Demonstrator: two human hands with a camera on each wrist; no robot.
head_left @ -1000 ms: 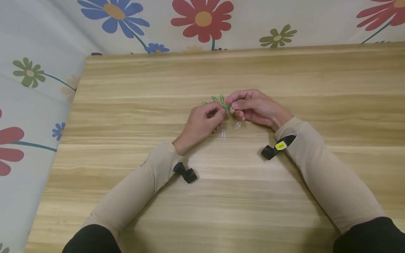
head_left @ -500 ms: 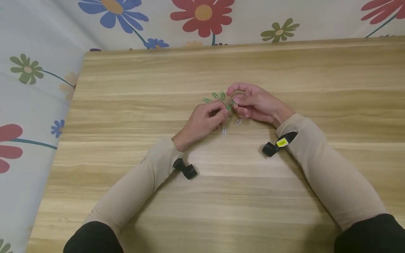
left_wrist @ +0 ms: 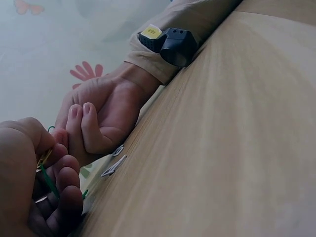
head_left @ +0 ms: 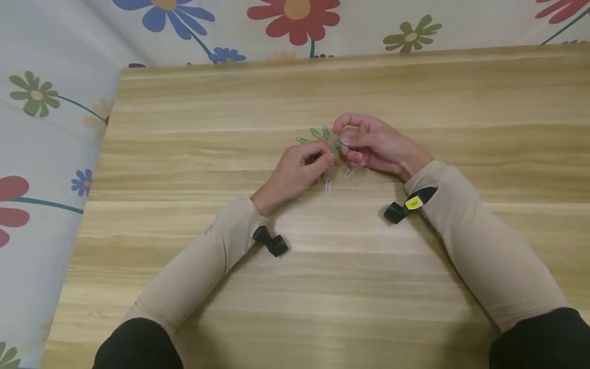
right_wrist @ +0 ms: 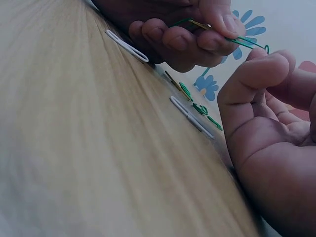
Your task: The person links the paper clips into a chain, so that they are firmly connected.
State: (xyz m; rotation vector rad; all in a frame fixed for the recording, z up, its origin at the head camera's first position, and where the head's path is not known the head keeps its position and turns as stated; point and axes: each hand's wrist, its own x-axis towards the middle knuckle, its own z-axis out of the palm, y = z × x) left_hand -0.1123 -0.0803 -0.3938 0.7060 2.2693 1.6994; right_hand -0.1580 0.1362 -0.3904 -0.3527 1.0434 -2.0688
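My left hand (head_left: pixel 295 166) pinches linked paper clips between thumb and forefinger, over the table. In the left wrist view, a yellow paper clip (left_wrist: pixel 45 158) and a green one (left_wrist: pixel 49 180) run down among its curled fingers. A green paper clip (right_wrist: pixel 241 42) sticks out of the left fingertips toward the right hand (head_left: pixel 378 146). The right thumb and fingertips pinch at a bent green piece (head_left: pixel 341 145) near its far end. Two white paper clips, one nearer (head_left: pixel 328 186) and one farther right (head_left: pixel 349 172), lie on the table below the hands.
Loose green paper clips lie just beyond the left hand, including one at the left (head_left: pixel 301 139) and one at the right (head_left: pixel 325 132). The wooden table (head_left: pixel 322 297) meets a flowered cloth (head_left: pixel 350 31) at its back and left edges.
The head view has tilted, so the scene sits higher in it. The right fingers have turned slightly and drawn a little away from the left fingertips. Both hands keep their pinch.
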